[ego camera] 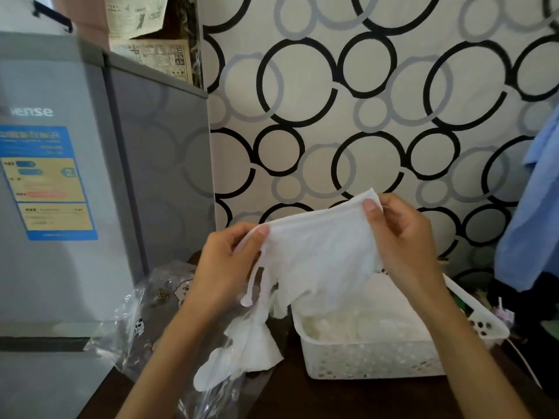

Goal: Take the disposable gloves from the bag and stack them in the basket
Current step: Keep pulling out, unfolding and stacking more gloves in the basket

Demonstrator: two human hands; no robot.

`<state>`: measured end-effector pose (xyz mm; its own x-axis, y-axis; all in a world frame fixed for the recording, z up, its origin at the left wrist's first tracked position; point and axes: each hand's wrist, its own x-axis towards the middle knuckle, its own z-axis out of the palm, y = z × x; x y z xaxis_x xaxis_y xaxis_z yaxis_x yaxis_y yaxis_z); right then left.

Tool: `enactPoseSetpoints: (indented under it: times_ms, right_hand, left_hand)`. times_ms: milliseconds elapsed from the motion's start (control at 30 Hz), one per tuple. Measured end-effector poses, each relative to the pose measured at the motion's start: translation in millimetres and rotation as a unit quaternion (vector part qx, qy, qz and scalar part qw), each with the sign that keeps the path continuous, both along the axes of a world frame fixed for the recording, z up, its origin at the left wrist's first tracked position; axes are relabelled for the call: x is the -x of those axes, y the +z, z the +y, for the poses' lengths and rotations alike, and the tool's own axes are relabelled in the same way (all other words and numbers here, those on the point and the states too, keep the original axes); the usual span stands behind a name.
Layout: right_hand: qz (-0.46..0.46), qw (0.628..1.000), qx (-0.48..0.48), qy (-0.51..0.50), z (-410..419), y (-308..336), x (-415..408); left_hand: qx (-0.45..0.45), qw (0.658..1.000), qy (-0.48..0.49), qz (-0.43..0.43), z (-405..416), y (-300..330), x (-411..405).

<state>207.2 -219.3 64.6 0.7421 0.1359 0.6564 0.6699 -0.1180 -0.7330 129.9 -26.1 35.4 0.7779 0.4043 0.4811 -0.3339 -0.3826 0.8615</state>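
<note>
1. Head view: two bare hands hold up a thin, see-through white plastic glove (pixel 317 252) in the air, above the dark brown table (pixel 287 394).
2. The left hand (pixel 223 267) pinches the left end of the glove's top edge. Its thumb and first finger are pressed together on the plastic, and the other fingers are curled.
3. The right hand (pixel 402 237) pinches the right end of the same edge, up a bit higher. Its thumb lies on the front of the plastic and its fingers are bent behind it.
4. The glove is stretched wide between the two hands. Its floppy finger parts hang down toward the table.
5. More white gloves (pixel 239 352) hang in a bunch below the left hand. They reach down to the clear plastic bag with little cartoon pictures (pixel 142 325), which lies crumpled on the left part of the table.
6. A white plastic basket with small holes in its sides (pixel 372 358) sits on the table under the right hand. A pile of white gloves already lies inside it.
7. A tall grey fridge with a blue and yellow sticker (pixel 60 176) stands on the left.
8. A white curtain with black and grey rings (pixel 363 101) hangs behind.
9. Some light blue cloth (pixel 532 213) hangs at the right edge.
</note>
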Motion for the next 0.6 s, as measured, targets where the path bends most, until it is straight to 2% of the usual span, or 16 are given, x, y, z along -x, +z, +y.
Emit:
enactPoseSetpoints:
  times_ms: [133,300,467,600]
  right_hand:
    - [-0.063,0.998,-0.008,-0.02,-14.4,0.5,0.4]
    - [-0.074,0.995,-0.047,-0.047,-27.6,0.7,-5.0]
    - [-0.059,0.992,-0.083,-0.074,-37.9,5.8,-6.8]
    - [-0.016,0.993,-0.111,-0.028,-45.1,18.5,1.2]
  left_hand:
    - [-0.027,0.999,0.039,-0.014,-16.3,2.5,-17.0]
    - [-0.011,0.999,0.047,-0.007,-51.4,-3.2,-50.4]
    - [-0.123,0.98,0.12,-0.101,-49.9,1.7,-53.4]
    - [-0.184,0.959,0.164,-0.137,-44.4,32.3,-33.9]
